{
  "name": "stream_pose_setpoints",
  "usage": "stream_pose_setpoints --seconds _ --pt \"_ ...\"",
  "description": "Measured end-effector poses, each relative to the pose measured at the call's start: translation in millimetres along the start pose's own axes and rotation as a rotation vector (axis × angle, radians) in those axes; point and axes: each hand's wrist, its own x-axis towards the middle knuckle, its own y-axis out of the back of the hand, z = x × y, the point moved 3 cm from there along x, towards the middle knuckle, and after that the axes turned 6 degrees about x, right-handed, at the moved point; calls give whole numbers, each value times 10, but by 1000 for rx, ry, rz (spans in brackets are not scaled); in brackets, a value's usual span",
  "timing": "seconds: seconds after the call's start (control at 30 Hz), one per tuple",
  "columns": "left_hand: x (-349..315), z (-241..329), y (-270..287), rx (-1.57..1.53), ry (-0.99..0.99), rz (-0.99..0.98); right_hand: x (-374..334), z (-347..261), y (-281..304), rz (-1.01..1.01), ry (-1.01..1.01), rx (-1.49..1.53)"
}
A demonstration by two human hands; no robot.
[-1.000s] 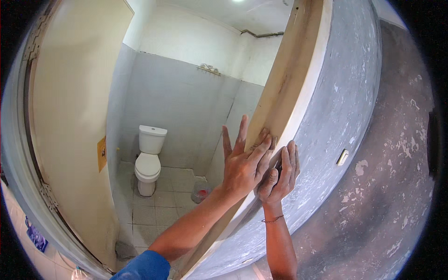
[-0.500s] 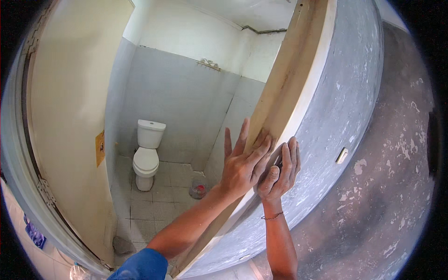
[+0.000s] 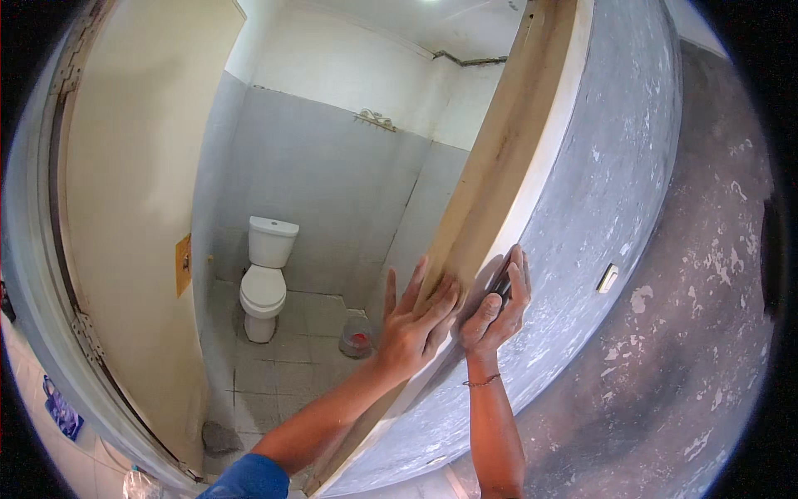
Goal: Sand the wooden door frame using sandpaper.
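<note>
A door frame (image 3: 478,204) in yellowish-beige paint, with a white outer edge, runs diagonally up through the view beside a grey wall (image 3: 611,166). My left hand (image 3: 409,328) rests on the inner face of the frame, its fingers spread and dusty. On the wall side, close to the white edge, my right hand (image 3: 496,316) is pressed with its fingers together and bent. Between its thumb and fingers shows part of a small dark thing (image 3: 502,287), mostly hidden by the hand. Its kind cannot be made out.
Left of the frame stands an open cream door (image 3: 133,208) on hinges. Inside the bathroom are a white toilet (image 3: 264,287), a clear bucket (image 3: 356,337) with something red, and a wall rack (image 3: 374,119). A light switch (image 3: 608,279) sits on the grey wall.
My left hand has slid down along the door frame, its fingers still spread. The right hand stays at nearly the same spot on the wall, and more of the dark thing shows.
</note>
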Motion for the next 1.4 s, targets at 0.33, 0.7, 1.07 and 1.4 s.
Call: stream_pose_setpoints --seconds 0.33,0.7,1.07,1.4 --pt "118 -91 -93 20 -29 12 -20 5 2 16 -3 20" --pt "342 -67 -142 134 -81 -17 -12 -2 -7 22 0 -19" --pt "270 -76 -95 143 -53 -102 -14 5 -12 20 7 -53" --pt "281 -78 -54 66 -69 -30 -10 -11 -8 17 -3 -45"
